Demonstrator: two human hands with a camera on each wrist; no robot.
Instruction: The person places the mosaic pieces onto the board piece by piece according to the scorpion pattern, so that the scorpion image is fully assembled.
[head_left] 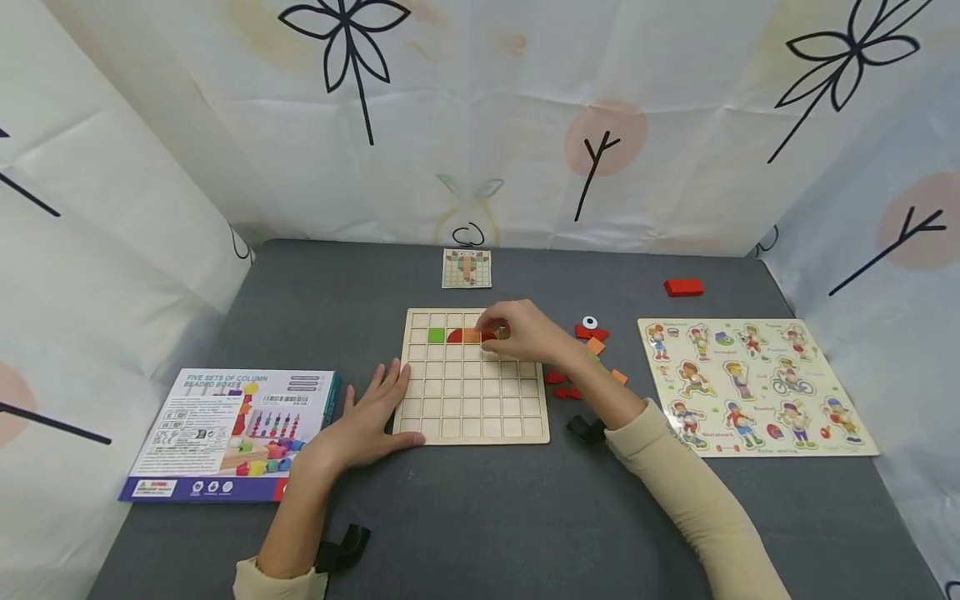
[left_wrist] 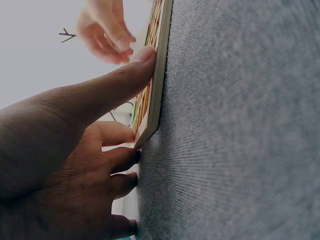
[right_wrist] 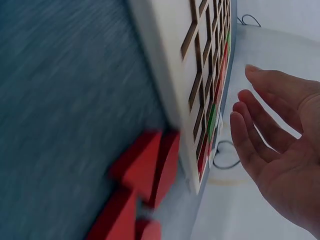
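Note:
A wooden grid board (head_left: 472, 408) lies on the dark table, with a green square (head_left: 437, 335), a red rounded piece (head_left: 454, 336) and an orange square (head_left: 470, 335) set in its second row. My left hand (head_left: 367, 421) rests at the board's left side, fingers spread, the thumb touching its near edge. Over the upper right of the board hovers my right hand (head_left: 536, 333), fingers loosely bent. In the right wrist view its thumb and fingertips stand apart with nothing between them. Beyond the hand, a green piece (right_wrist: 212, 119) shows in the grid there.
Loose red pieces (right_wrist: 142, 165), orange squares (head_left: 596, 346) and an eye disc (head_left: 589, 322) lie right of the board. A pattern card (head_left: 467, 268) lies behind it. Farther right are a red block (head_left: 684, 287) and a picture board (head_left: 750, 433); a printed box (head_left: 187, 433) lies left.

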